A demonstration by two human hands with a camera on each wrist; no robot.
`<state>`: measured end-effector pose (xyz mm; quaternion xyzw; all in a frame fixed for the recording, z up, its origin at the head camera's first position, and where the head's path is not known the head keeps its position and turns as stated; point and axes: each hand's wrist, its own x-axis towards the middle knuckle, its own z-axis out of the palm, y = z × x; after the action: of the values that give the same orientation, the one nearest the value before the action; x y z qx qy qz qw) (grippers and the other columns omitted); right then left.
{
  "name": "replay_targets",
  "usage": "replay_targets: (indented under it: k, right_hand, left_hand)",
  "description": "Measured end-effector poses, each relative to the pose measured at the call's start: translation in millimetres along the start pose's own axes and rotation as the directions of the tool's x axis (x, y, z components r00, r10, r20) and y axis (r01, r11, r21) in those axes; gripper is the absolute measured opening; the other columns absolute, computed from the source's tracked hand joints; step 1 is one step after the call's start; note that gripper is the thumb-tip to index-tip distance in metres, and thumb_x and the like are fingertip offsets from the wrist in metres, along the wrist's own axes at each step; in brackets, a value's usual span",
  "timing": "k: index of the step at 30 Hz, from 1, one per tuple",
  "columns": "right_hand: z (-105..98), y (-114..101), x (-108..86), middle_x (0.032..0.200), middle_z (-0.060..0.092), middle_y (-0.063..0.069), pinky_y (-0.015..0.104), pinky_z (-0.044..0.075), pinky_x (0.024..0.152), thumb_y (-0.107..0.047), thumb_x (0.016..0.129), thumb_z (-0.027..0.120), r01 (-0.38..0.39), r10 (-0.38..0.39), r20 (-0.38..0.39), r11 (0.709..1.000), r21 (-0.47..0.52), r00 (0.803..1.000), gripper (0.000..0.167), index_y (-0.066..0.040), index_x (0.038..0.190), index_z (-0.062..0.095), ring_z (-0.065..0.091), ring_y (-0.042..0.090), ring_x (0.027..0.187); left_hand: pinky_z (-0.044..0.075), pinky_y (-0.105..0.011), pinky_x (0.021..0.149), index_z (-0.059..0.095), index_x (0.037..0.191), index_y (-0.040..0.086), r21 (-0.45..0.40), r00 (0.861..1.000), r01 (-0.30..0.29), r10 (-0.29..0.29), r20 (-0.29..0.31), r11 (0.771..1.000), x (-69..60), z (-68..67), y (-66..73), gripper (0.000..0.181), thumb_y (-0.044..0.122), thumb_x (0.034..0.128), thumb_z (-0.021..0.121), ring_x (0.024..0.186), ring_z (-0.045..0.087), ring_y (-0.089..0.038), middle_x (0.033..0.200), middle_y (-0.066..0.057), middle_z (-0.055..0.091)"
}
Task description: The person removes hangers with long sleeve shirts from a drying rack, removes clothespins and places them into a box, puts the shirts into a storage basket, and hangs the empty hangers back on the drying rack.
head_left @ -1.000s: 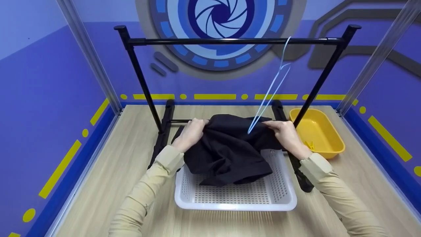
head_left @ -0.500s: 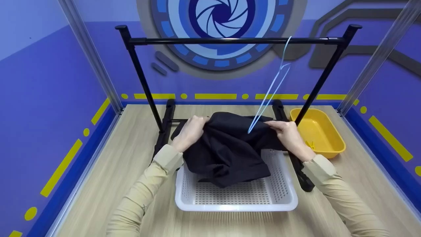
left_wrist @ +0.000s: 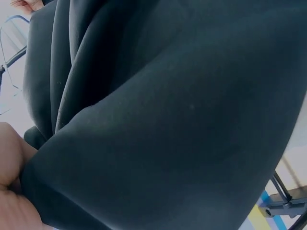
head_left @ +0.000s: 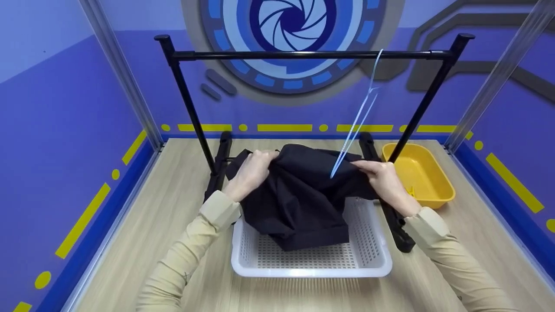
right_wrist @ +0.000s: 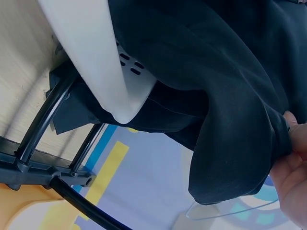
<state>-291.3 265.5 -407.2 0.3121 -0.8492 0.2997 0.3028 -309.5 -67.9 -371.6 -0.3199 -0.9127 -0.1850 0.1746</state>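
Note:
A black garment point(head_left: 299, 195), its exact kind hidden by folds, hangs bunched between both hands over the white basket point(head_left: 312, 273). My left hand point(head_left: 253, 171) grips its upper left edge, and the left wrist view shows the thumb and fingers point(left_wrist: 12, 167) pinching the cloth. At the upper right edge, my right hand point(head_left: 383, 180) pinches the fabric between thumb and fingers, as the right wrist view also shows. A light blue wire hanger point(head_left: 356, 125) hangs edge-on from the black rack's top bar point(head_left: 282, 54), its low end in front of the cloth.
Black rack posts point(head_left: 190, 110) stand left and right of the hands, with feet on the wooden table point(head_left: 143, 203). Behind the right hand sits a yellow tub point(head_left: 427, 169) holding a small yellow clip point(head_left: 411, 191). Blue panels enclose the back and sides.
The garment's front fold has dropped and opened out lower over the basket, and its upper edge has risen slightly. The hanger has swung a little. Both hands keep their grip.

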Motion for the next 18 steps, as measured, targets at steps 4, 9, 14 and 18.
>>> replay_targets:
  k: [4, 9, 14, 18]
  right_hand:
    - [-3.7, -2.0, -2.8, 0.093, 0.067, 0.004, 0.024, 0.046, 0.073, 0.021, 0.074, 0.059, 0.006, -0.006, 0.003, 1.000, 0.014, 1.000, 0.034, -0.004, 0.095, 0.071, 0.062, 0.019, 0.084]
    - [-8.0, -6.7, -5.5, 0.091, 0.067, 0.004, 0.020, 0.044, 0.075, 0.021, 0.073, 0.060, 0.026, -0.026, -0.003, 0.999, 0.028, 1.000, 0.035, -0.004, 0.094, 0.071, 0.062, 0.020, 0.084]
    - [-10.1, -11.4, -9.5, 0.090, 0.067, 0.004, 0.019, 0.044, 0.076, 0.020, 0.072, 0.062, 0.079, -0.078, -0.027, 0.997, 0.016, 0.997, 0.034, -0.005, 0.093, 0.071, 0.063, 0.021, 0.084]
    - [-11.9, -15.5, -12.8, 0.090, 0.067, 0.003, 0.018, 0.043, 0.076, 0.020, 0.070, 0.063, 0.104, -0.103, -0.037, 0.994, 0.024, 0.994, 0.035, -0.006, 0.092, 0.072, 0.063, 0.021, 0.083]
  left_hand:
    - [0.047, -0.030, 0.066, 0.064, 0.094, 0.007, -0.024, 0.999, -0.026, 0.025, -0.026, 0.999, -5.0, -2.9, 4.7, 0.045, -0.024, 0.0664, 0.048, 0.085, 0.061, -0.023, 0.093, -0.006, 0.064]
    - [0.046, -0.028, 0.066, 0.064, 0.097, 0.007, -0.042, 0.995, -0.078, 0.075, -0.073, 0.996, -12.3, -4.7, 8.2, 0.048, -0.024, 0.0655, 0.047, 0.085, 0.060, -0.020, 0.096, -0.005, 0.063]
    - [0.044, -0.027, 0.078, 0.065, 0.101, 0.003, -0.061, 0.978, -0.163, 0.153, -0.142, 0.985, -18.3, -7.2, 11.1, 0.052, -0.028, 0.0642, 0.045, 0.094, 0.058, -0.021, 0.102, -0.010, 0.063]
    - [0.042, -0.030, 0.084, 0.063, 0.106, -0.002, -0.053, 0.972, -0.183, 0.173, -0.159, 0.982, -24.0, -8.8, 14.6, 0.051, -0.028, 0.0657, 0.047, 0.099, 0.056, -0.026, 0.107, -0.016, 0.061]
